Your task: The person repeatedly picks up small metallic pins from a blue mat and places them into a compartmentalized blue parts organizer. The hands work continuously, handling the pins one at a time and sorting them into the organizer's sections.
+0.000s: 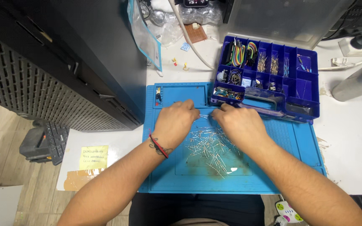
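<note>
Loose wire leads (208, 146) on work mat (273, 175) — compartment box (302, 83) behind-right, metal cylinder (357, 81) farther right.

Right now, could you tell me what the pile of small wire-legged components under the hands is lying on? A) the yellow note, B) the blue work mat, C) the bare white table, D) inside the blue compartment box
B: the loose components are spread across the blue work mat, below the left hand and right hand, outside the compartment box.
</note>
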